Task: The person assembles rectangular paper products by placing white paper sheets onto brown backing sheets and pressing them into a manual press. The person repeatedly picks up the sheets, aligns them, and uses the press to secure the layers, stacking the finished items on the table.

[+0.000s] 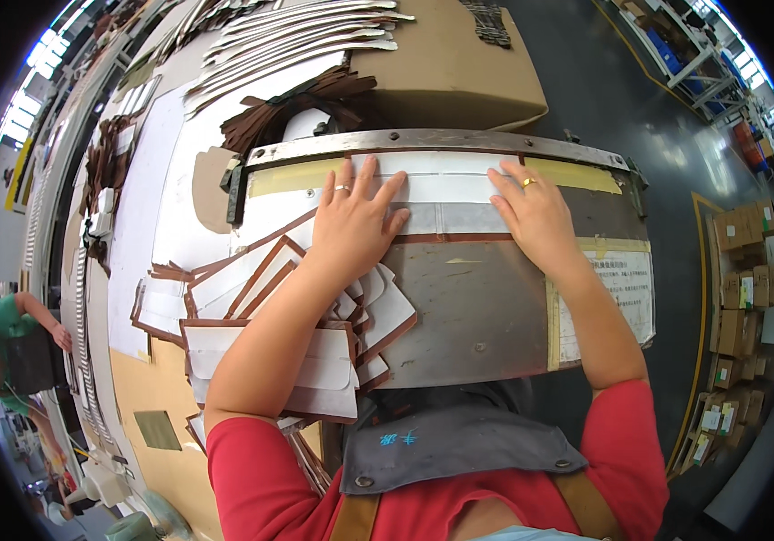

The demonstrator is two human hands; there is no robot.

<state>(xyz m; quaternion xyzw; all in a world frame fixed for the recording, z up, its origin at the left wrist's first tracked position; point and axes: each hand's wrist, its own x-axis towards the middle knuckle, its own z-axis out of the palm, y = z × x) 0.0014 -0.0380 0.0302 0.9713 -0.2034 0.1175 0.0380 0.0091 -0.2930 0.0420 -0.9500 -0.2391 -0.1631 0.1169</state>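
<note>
A flat white panel with brown edges (445, 187) lies on the metal plate of a bench machine (468, 307), its far edge against a long metal bar (432, 140). My left hand (351, 212) rests on the panel's left end, fingers spread and stretched toward the bar. On its right end lies my right hand (531, 207), fingers extended, a ring on one of them. Both hands press flat and grip nothing. Under my left forearm sits a loose pile of similar white panels with brown edges (315, 361).
Bundled brown strips (301, 104) and stacked white strips (306, 36) lie beyond the bar, next to a cardboard box (450, 81). Several cartons (738, 298) stand on the right. Far left, a person in a green sleeve (8, 320) works beside a long rail.
</note>
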